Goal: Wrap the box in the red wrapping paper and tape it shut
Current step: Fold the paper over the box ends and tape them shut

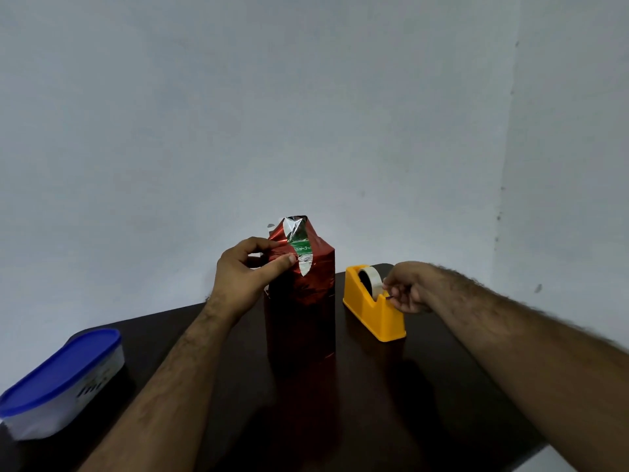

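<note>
I see the box [301, 248] upright mid-table, red wrapping paper [303, 311] around it, its top gaping; my left hand [250, 270] pinches the paper's upper flap; right of the box, my right hand [406, 289] pinches tape at the yellow dispenser [372, 310]; a blue-lidded container [58, 383] sits far left.

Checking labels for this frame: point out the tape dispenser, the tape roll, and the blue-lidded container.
tape dispenser [381, 318], head view, on its yellow side wall.
tape roll [372, 274], head view, on the roll's outer band.
blue-lidded container [58, 373], head view, on the blue lid.
</note>
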Demonstrator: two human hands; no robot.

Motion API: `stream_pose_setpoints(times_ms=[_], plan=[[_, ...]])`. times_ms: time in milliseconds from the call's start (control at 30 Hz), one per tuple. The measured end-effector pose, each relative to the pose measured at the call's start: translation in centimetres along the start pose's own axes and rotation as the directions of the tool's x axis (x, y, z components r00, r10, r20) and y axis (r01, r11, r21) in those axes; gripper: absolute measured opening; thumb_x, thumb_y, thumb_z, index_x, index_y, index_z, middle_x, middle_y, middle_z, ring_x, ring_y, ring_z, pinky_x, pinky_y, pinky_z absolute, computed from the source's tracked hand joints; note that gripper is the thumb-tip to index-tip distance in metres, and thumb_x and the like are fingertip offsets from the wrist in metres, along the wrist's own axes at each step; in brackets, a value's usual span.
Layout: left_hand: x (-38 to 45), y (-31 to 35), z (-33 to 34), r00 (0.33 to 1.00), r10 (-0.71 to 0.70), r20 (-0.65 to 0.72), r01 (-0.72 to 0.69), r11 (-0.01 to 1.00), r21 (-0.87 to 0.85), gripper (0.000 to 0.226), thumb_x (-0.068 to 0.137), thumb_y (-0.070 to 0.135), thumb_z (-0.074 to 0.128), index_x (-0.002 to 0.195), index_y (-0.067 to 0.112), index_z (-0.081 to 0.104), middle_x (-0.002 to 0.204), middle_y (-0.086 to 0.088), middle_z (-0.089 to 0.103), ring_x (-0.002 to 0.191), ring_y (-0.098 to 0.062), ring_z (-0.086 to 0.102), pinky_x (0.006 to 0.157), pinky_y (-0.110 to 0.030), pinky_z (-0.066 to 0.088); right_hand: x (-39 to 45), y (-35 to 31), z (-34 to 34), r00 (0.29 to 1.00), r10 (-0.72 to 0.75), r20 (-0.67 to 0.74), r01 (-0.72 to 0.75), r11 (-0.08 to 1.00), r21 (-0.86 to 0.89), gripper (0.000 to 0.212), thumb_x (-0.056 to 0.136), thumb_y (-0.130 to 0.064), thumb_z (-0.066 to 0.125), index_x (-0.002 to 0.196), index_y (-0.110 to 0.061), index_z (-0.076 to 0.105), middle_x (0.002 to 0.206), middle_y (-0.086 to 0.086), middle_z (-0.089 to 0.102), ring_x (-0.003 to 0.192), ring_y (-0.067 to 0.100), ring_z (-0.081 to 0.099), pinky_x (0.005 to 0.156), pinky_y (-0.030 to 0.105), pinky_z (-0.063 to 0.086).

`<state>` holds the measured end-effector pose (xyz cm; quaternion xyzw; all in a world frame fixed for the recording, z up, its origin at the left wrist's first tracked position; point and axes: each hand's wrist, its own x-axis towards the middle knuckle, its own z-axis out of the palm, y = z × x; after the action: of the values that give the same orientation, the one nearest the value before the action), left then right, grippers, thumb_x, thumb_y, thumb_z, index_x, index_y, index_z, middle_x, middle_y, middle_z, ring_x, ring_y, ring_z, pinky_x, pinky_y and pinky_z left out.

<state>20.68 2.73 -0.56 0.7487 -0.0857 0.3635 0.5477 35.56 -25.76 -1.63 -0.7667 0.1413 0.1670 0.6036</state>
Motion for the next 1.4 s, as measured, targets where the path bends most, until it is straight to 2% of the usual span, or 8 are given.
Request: stream_pose_setpoints(times_ms=[100,267,533,667,800,933,1267,1400], plan=[[0.0,-0.1,0.0,1.000,-0.008,-0.005,0.008,1.000,-0.021,0.029,0.079,0.032,0.092,0.104,0.022,0.081,0.104,0.001,0.081,0.096,-0.020,0.078,0.082,-0.039,0.065,-0.4,0.7,0.1,0.999,-0.027,0.040,0.017,0.976,0.216,0.009,0.100,-0.007,0.061,0.107,-0.005,0.066,0.073,0.003,0.060,0.059,0.009,0.059,0.047,0.036,0.062],[0.0,0.0,0.3,1.000,-0.013,-0.015,0.013,0.999,-0.050,0.026,0.081,0.026,0.091,0.104,0.017,0.081,0.101,0.000,0.081,0.093,-0.018,0.079,0.080,-0.033,0.065,-0.4,3.0,0.2,0.997,-0.079,-0.002,0.072,0.905,0.420,0.029,0.089,0.001,0.064,0.116,-0.002,0.071,0.083,0.005,0.060,0.055,0.006,0.047,0.039,0.019,0.048],[0.1,-0.1,0.3,0.999,-0.025,-0.032,0.023,0.999,-0.049,0.025,0.082,0.028,0.091,0.104,0.020,0.082,0.102,0.001,0.081,0.094,-0.017,0.079,0.083,-0.033,0.064,-1.5,6.9,1.0,0.962,-0.271,-0.046,0.205,0.596,0.776,0.008,0.091,0.001,0.065,0.098,-0.002,0.065,0.082,0.012,0.066,0.068,0.016,0.068,0.066,0.036,0.064],[0.2,-0.3,0.2,0.999,-0.031,-0.034,0.029,0.998,-0.055,0.023,0.083,0.027,0.091,0.104,0.021,0.083,0.102,0.002,0.081,0.095,-0.017,0.079,0.084,-0.034,0.063,-1.4,8.2,1.0,0.951,-0.310,0.007,0.168,0.533,0.829,0.009,0.094,-0.003,0.061,0.087,-0.005,0.064,0.075,0.007,0.064,0.054,0.010,0.063,0.057,0.030,0.061],[0.3,-0.5,0.1,0.999,-0.033,-0.043,0.032,0.999,-0.042,0.023,0.084,0.030,0.090,0.104,0.022,0.083,0.104,0.003,0.081,0.096,-0.017,0.079,0.085,-0.035,0.063,-2.1,8.3,0.5,0.967,-0.251,-0.029,0.195,0.667,0.719,0.006,0.091,-0.012,0.067,0.089,-0.008,0.070,0.082,0.002,0.064,0.051,0.007,0.043,0.042,0.020,0.043],[0.3,-0.7,0.1,0.998,-0.047,-0.050,0.045,0.998,-0.046,0.025,0.084,0.032,0.089,0.107,0.023,0.083,0.104,0.004,0.081,0.096,-0.015,0.079,0.084,-0.033,0.063,-2.3,8.0,-0.2,0.944,-0.213,-0.252,0.301,0.868,0.394,0.016,0.079,-0.012,0.078,0.094,-0.007,0.077,0.095,0.005,0.068,0.063,0.015,0.046,0.048,0.027,0.037],[0.3,-0.4,0.1,0.998,-0.033,-0.056,0.032,0.999,-0.035,0.020,0.085,0.030,0.088,0.104,0.024,0.083,0.103,0.006,0.081,0.092,-0.011,0.078,0.074,-0.018,0.060,-3.4,7.9,-0.4,0.975,-0.144,-0.170,0.177,0.964,0.197,0.033,0.089,-0.016,0.076,0.119,-0.010,0.064,0.081,0.002,0.051,0.064,0.014,0.044,0.052,0.027,0.034],[0.2,-0.3,0.2,0.998,-0.038,-0.050,0.036,0.999,-0.040,0.019,0.085,0.030,0.088,0.103,0.024,0.084,0.100,0.008,0.082,0.091,-0.010,0.079,0.075,-0.020,0.061,-2.8,6.5,-1.5,0.995,-0.042,-0.087,0.039,0.999,-0.035,0.021,0.091,-0.028,0.073,0.106,-0.015,0.067,0.078,0.003,0.048,0.063,0.016,0.042,0.056,0.028,0.035]])
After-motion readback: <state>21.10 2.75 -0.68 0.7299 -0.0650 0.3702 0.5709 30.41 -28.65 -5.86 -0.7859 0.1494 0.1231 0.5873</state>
